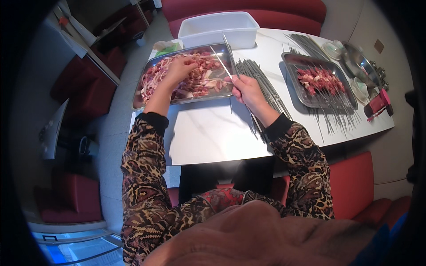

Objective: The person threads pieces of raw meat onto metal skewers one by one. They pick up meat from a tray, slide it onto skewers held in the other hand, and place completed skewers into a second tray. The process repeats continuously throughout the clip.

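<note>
A shallow steel tray point(206, 98) holds raw meat chunks point(199, 78) mixed with sliced onion point(149, 79). My left hand point(179, 69) is over the meat, its fingertips drawn together; whether a piece is between them cannot be told. In my right hand point(248, 91), at the tray's right edge, is a thin metal skewer point(220, 61), its upper end slanting over the tray. No meat shows on that upper part. Under and beside my right hand lies a pile of metal skewers point(266, 86).
To the right, a second steel tray point(301, 96) bears meat-loaded skewers point(321, 81), handles over its rim. Behind are a white plastic tub point(218, 30) and more skewers point(306, 45). A steel bowl point(361, 63) and a pink-and-dark object point(378, 104) stand far right. Red benches point(283, 13) flank the white table point(206, 133).
</note>
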The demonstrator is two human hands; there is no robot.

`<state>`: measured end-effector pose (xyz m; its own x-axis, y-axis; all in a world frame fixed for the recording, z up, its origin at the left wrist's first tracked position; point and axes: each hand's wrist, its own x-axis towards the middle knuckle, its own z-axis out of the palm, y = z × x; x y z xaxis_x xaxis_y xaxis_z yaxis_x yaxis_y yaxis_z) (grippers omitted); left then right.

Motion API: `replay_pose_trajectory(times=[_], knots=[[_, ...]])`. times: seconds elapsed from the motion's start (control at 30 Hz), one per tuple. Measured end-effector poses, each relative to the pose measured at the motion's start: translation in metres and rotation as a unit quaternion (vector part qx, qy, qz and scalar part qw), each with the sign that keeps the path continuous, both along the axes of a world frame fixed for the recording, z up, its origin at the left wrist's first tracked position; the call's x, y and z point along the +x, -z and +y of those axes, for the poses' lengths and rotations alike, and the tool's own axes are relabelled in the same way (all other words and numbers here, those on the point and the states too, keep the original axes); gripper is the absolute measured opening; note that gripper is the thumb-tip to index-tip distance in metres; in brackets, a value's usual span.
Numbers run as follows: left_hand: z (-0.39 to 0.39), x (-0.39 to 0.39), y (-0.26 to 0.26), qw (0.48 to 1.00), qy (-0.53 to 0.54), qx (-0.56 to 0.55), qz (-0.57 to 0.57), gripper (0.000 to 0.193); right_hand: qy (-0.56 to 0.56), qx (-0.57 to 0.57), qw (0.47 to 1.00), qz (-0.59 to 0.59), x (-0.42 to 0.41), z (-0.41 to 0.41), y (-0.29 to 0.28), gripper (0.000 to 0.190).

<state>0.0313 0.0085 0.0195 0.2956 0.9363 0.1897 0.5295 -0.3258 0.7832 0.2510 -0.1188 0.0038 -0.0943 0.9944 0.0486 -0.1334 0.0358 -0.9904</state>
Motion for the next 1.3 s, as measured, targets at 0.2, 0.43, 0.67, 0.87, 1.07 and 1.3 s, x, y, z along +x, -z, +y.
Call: replay_pose_trajectory(times=[0.2,0.43,0.67,0.87,1.07,1.3], knots=[[-0.027,-0.010,-0.002,0.866,0.015,-0.212,-0.453,0.013,-0.061,0.014,0.998,-0.023,-0.012,-0.010,0.004,0.029],[-0.035,-0.009,-0.003,0.863,0.022,-0.204,-0.462,0.018,-0.081,0.022,0.996,-0.032,-0.018,-0.009,0.013,0.033],[-0.022,-0.020,0.012,0.883,0.017,-0.150,-0.445,0.019,-0.104,0.010,0.994,-0.034,-0.017,-0.010,0.016,0.030],[-0.035,-0.012,0.002,0.869,0.022,-0.180,-0.460,0.018,-0.084,0.002,0.996,-0.023,-0.020,-0.015,0.009,0.029],[-0.038,-0.004,0.003,0.804,0.039,-0.240,-0.543,0.020,-0.078,0.010,0.997,-0.003,-0.022,-0.016,0.014,0.028],[-0.051,0.014,0.006,0.790,0.060,-0.264,-0.551,0.022,-0.060,0.016,0.998,0.003,-0.024,-0.017,0.014,0.028]])
